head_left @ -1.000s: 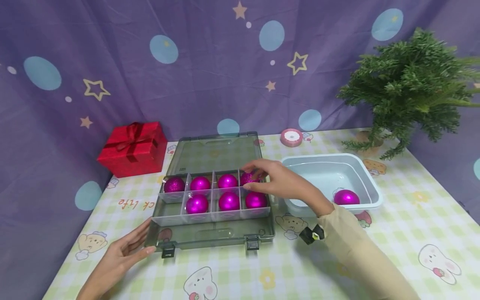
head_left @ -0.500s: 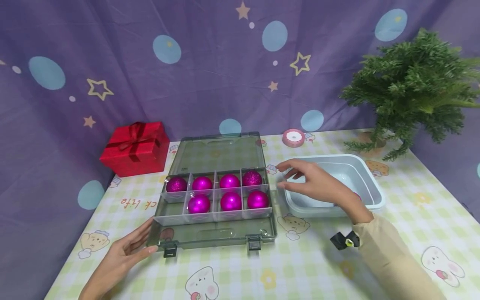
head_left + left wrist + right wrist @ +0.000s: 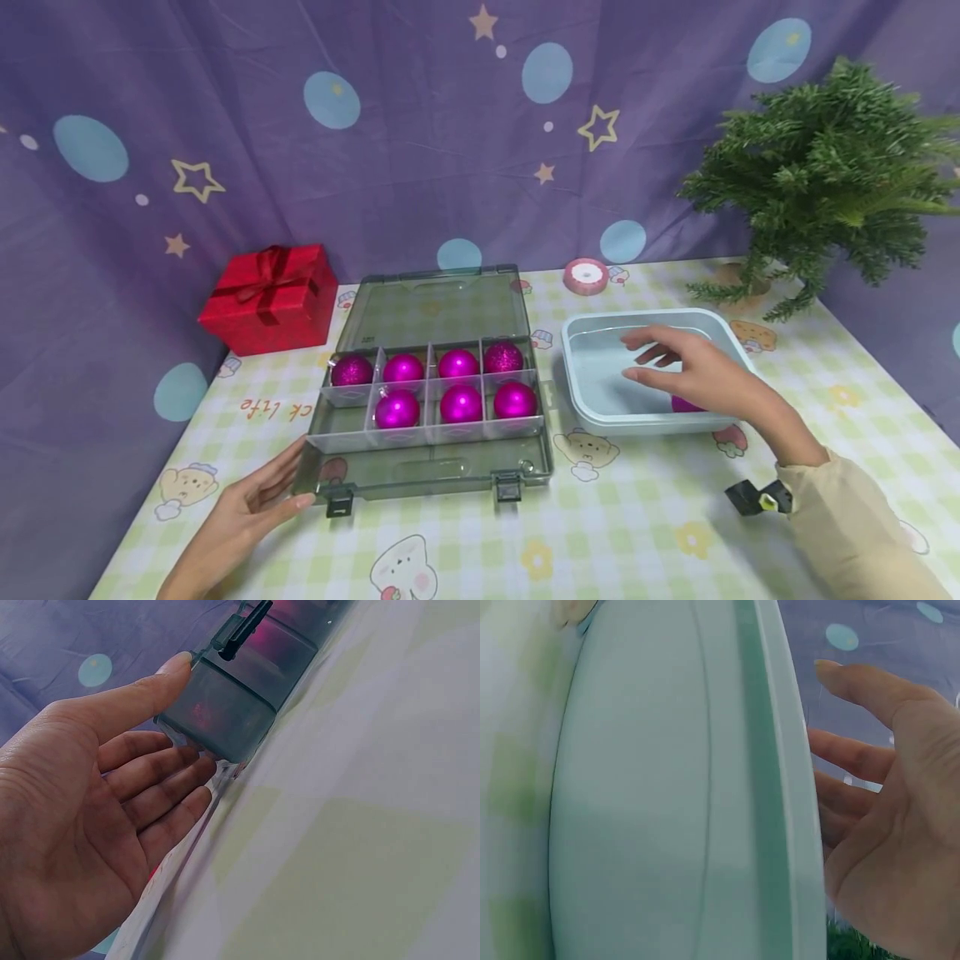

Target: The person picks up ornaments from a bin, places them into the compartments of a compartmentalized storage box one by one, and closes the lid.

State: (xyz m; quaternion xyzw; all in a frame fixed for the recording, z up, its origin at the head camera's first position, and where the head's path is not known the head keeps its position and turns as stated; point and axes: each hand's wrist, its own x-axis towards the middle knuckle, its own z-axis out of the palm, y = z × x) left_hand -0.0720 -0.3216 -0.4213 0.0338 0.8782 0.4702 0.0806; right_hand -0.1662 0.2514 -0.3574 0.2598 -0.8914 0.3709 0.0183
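1. The right hand (image 3: 690,367) hovers over the pale blue plastic basin (image 3: 600,367), its fingers and thumb spread apart, holding nothing.
2. In the basin, a magenta bauble (image 3: 684,406) lies near the front wall, partly hidden beneath that hand.
3. The left hand (image 3: 243,517) rests at the near left corner of the translucent grey compartment box (image 3: 375,475); thumb on the front edge, other fingers relaxed along the side.
4. The box lies with its lid (image 3: 435,312) folded back. Four baubles fill its far row, the two end ones glittery; three smooth ones sit in the near row's second to fourth compartments.
5. Behind stand a red gift box (image 3: 272,300) at left, a pink ribbon spool (image 3: 586,276) and, at right, an artificial fir tree (image 3: 817,167).
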